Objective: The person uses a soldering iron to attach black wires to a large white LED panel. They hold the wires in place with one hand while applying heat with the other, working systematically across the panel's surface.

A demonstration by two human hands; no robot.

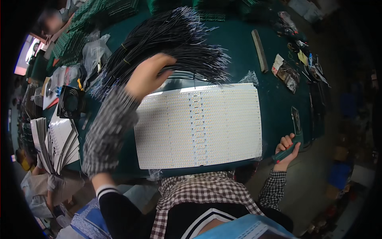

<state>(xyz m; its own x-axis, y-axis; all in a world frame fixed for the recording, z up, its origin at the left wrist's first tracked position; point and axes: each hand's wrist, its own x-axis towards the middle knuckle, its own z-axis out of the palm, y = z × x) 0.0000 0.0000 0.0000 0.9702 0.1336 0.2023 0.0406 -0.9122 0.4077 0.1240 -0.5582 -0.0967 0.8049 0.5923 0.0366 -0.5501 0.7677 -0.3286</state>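
The left hand is over black wires; the right hand grips a tool.

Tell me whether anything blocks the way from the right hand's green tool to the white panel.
Nothing visible does. Between the green tool, gripped in the right hand, and the white panel, a strip of green table shows. The left hand is away at the panel's upper left, by the black wires.

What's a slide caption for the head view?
Left hand near black wires, right hand gripping a green tool, white panel on the table.
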